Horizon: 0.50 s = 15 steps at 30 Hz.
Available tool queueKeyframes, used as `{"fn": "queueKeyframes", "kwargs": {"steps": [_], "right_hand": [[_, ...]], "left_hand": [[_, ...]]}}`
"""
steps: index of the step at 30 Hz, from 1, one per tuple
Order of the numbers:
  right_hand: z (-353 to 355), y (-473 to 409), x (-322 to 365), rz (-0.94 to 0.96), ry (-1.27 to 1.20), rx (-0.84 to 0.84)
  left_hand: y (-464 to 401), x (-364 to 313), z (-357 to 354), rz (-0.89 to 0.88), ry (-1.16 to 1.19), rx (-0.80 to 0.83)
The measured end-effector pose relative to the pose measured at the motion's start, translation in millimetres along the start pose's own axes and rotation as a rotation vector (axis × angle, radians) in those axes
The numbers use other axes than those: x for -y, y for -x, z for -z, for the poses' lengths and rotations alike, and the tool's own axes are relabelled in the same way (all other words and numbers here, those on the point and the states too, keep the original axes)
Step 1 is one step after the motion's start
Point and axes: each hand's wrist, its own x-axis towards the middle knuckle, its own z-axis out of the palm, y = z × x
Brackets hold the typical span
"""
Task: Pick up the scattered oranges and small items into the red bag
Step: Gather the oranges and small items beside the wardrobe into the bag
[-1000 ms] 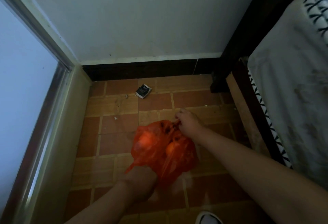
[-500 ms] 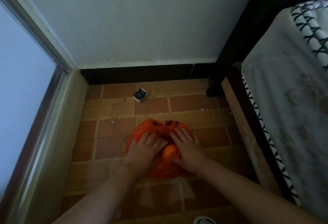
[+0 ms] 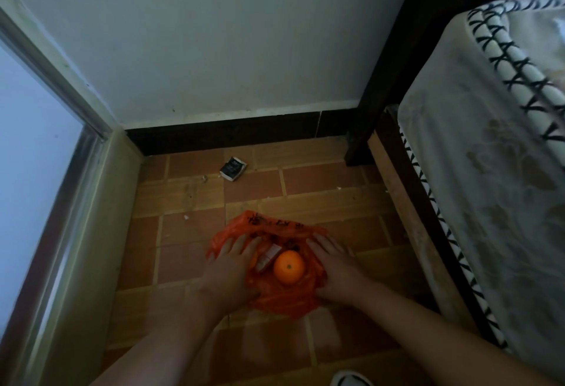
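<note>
Dim room: terracotta tile floor (image 3: 195, 235), pale wall (image 3: 229, 33) with dark skirting (image 3: 232, 134), window frame (image 3: 70, 156) left, bed (image 3: 489, 171) right.

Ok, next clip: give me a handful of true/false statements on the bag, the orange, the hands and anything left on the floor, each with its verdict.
1. The red bag lies on the tiled floor with its mouth spread open. True.
2. An orange shows inside the bag. True.
3. The right hand is lifting the orange out of the bag. False: it lies flat on the bag's right side, beside the orange, not gripping it.
4. The left hand rests with straight fingers on the bag's left side. True.
5. The small dark packet sits inside the bag. False: it lies on the floor near the black skirting, apart from the bag.
6. The bag hangs in the air. False: it rests on the floor.
</note>
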Motion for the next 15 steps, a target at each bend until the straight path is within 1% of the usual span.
{"fn": "queueKeyframes", "kwargs": {"steps": [2,4,7,10,12,15], "right_hand": [[10.7,-5.3,5.8,0.059,-0.034,-0.063],[29.4,-11.7,12.1,0.106,-0.073,-0.080],[65.2,-24.0,21.6,0.144,-0.163,-0.068],[95.6,-38.3,39.1,0.156,-0.265,-0.072],[109.8,-51.7,57.6,0.148,-0.239,-0.141],[119.1,-82.1,87.2,0.148,-0.166,-0.238]], "left_hand": [[3.1,3.8,3.9,-0.043,0.024,-0.033],[7.0,7.8,10.0,-0.097,0.047,-0.082],[16.8,9.8,23.9,-0.175,0.077,-0.217],[29.2,15.2,35.3,-0.239,0.030,-0.377],[34.8,25.3,38.2,-0.210,-0.021,-0.442],[41.3,41.6,40.6,-0.086,-0.055,-0.412]]}}
